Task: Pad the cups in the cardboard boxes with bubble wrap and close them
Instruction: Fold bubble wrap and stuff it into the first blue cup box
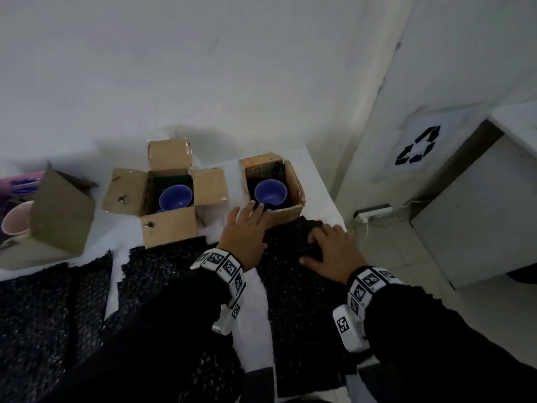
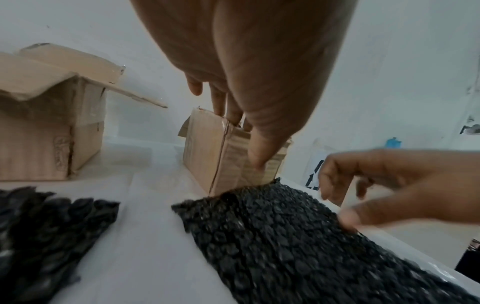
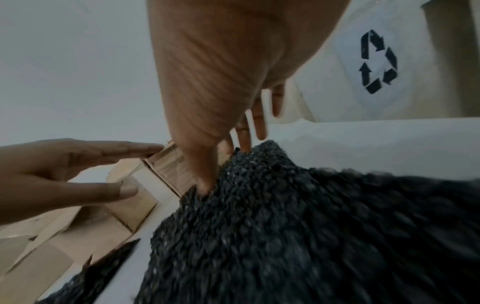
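Observation:
Two open cardboard boxes stand on the white table, each with a blue cup inside. The right box (image 1: 287,212) (image 2: 207,150) (image 3: 168,164) holds one cup (image 1: 270,191); the middle box (image 1: 171,225) holds the other (image 1: 175,196). My left hand (image 1: 250,219) (image 2: 241,142) lies with straight fingers over the right box's near rim, thumb against its front. My right hand (image 1: 319,242) (image 3: 223,164) grips the bunched far end of a black bubble wrap sheet (image 1: 302,301) (image 2: 272,236) (image 3: 298,226) that lies just in front of that box.
More black bubble wrap sheets (image 1: 162,271) cover the near table. A third box (image 1: 58,210) with a pink cup (image 1: 17,218) stands at far left. The table's right edge is close; beyond it are a power strip (image 1: 374,213) and a white cabinet (image 1: 465,213).

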The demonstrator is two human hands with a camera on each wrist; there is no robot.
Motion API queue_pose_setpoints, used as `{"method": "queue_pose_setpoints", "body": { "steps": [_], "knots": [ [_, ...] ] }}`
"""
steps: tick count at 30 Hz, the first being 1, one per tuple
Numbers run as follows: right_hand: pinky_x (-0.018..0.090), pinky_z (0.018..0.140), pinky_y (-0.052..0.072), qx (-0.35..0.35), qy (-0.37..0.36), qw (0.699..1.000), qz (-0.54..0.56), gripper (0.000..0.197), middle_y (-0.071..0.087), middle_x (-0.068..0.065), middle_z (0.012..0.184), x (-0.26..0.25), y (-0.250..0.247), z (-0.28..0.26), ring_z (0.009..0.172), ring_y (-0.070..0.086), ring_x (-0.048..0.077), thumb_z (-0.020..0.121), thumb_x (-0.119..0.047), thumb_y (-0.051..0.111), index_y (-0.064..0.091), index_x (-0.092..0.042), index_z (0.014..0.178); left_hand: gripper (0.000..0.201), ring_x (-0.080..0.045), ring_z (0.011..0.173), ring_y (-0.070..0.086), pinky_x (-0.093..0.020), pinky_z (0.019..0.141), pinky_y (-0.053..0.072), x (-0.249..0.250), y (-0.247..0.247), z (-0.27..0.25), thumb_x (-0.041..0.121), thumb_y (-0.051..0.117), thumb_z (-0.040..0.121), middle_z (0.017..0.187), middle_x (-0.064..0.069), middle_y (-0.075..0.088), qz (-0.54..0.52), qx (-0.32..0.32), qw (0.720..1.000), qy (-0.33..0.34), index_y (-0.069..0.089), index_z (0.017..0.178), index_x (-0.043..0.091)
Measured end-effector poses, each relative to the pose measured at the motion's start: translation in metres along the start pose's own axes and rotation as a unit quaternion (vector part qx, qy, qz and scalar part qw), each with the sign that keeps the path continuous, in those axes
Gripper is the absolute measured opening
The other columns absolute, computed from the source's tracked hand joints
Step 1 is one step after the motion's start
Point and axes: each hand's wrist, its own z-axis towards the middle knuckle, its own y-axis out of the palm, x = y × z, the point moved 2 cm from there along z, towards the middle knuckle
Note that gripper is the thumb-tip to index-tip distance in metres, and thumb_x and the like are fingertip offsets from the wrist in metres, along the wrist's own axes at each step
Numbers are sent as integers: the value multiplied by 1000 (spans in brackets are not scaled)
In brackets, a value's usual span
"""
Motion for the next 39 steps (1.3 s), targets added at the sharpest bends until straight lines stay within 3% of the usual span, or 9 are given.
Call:
{"method": "queue_pose_setpoints", "body": {
  "steps": [3, 10, 13, 16, 20, 25, 29, 34, 39],
  "knots": [
    [46, 97, 36, -99, 54, 992, -55, 87, 35, 1, 140, 2, 22, -30, 125, 34, 31, 58, -88, 47, 46, -34, 125, 73, -30, 143, 17, -47, 114, 18, 12, 3, -21, 43, 62, 83, 156, -8, 22, -41, 44, 998, 22, 32, 146, 20],
    [37, 81, 39, 67, 94, 987, 113, 23, 56, 2, 105, -19, 22, -42, 101, 50, 26, 84, -38, 68, 60, -20, 96, 71, -21, 138, 28, -39, 109, 25, 33, 22, -58, 62, 48, 86, 152, 0, 31, -134, 38, 990, 4, 32, 144, 25],
    [30, 65, 38, 124, 135, 923, 338, 21, 56, 0, 80, -27, 1, -41, 77, 55, 19, 85, -27, 70, 52, -16, 83, 93, -22, 129, 44, -38, 105, 36, 41, 20, -63, 72, 56, 76, 143, -1, 44, -307, 31, 950, -43, 21, 147, 22],
    [42, 76, 48, 155, 190, 839, 486, 22, 56, 1, 76, -37, -16, -37, 75, 55, 19, 85, -21, 69, 47, -20, 82, 114, -21, 120, 53, -39, 100, 45, 48, 21, -61, 69, 72, 61, 135, -1, 53, -466, -17, 880, -92, 12, 148, 26],
    [49, 86, 54, 155, 181, 725, 646, 47, 62, 16, 104, -45, -39, -29, 93, 64, 28, 89, 0, 56, 47, -36, 118, 37, -22, 92, 62, -30, 76, 47, 51, 17, -56, 33, 70, 81, 98, -9, 67, -449, -2, 890, -78, 62, 105, 6],
    [39, 95, 52, 154, 117, 760, 620, 73, 58, 3, 126, -30, -56, -17, 112, 61, 17, 85, 6, 49, 48, -51, 129, 35, -30, 103, 58, -33, 86, 45, 34, 0, -46, 13, 50, 87, 112, -18, 63, -475, 19, 879, -37, 56, 119, 0],
    [33, 107, 40, 145, 55, 842, 517, 65, 60, -5, 126, -26, -65, -7, 121, 52, 9, 74, 10, 42, 65, -33, 116, 51, -36, 91, 61, -43, 79, 49, 20, -13, -36, 22, 37, 79, 100, -20, 65, -461, 3, 887, -39, 48, 127, 8],
    [27, 77, 39, 128, 42, 889, 437, 35, 55, -5, 81, -29, -73, 6, 87, 53, 20, 78, 14, 49, 64, -16, 72, 55, -14, 81, 63, -29, 70, 49, 1, -37, -21, 66, 59, 78, 90, 5, 66, -360, 27, 932, 2, 55, 117, 26],
    [26, 63, 41, 87, 1, 933, 348, 31, 56, -2, 76, -11, -69, 26, 71, 54, 10, 71, -29, 83, 53, -22, 75, 19, -28, 88, 60, -40, 78, 48, -27, -57, 9, 29, 54, 93, 98, -9, 62, -233, 19, 972, 24, 57, 103, 13]
  ]
}}
